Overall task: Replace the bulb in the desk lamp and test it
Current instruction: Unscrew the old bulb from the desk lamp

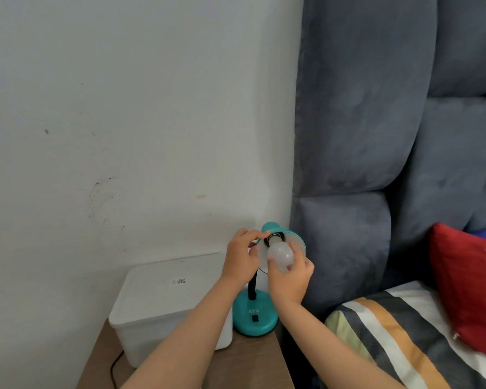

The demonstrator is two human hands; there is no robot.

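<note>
Bulb base hidden in shade, right hand grip closed around it — left hand pinching shade rim.

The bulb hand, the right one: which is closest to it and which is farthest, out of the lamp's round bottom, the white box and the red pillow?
From the right hand, which holds the bulb:
1. Lamp base: teal, just below and slightly left of the hand, on the wooden table.
2. White box: further left, beside the base.
3. Red pillow: farthest, off to the right on the bed.
</note>
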